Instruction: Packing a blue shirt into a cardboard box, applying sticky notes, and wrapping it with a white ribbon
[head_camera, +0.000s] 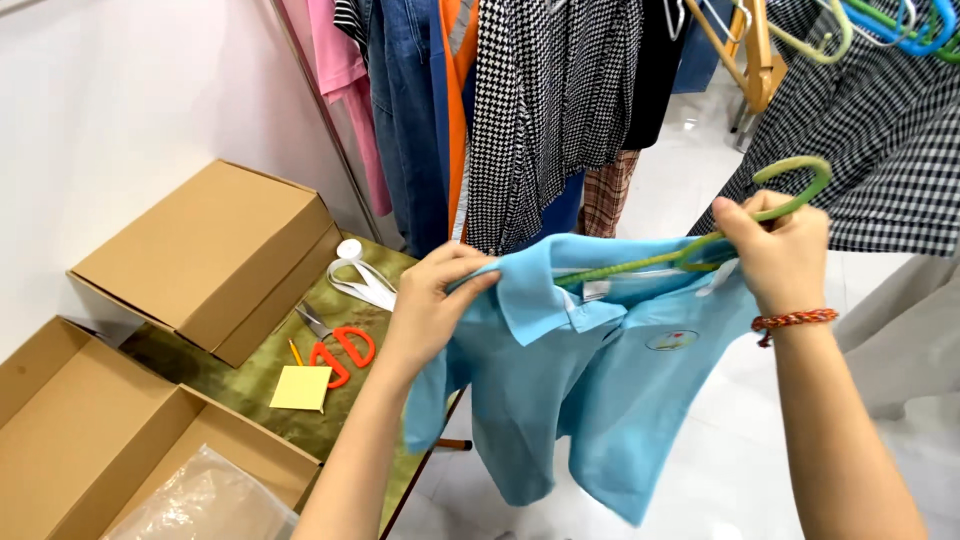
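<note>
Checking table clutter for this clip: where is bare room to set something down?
On the green table, one bare strip lies between the closed cardboard box and the yellow note pad. The far end is crowded with orange scissors and white tape. The open box fills the near end.

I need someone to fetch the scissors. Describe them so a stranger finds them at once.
Look at the green table left of the clothes rack. The scissors lie between the closed cardboard box and the yellow notepad, the only thing there with orange handles.
</note>
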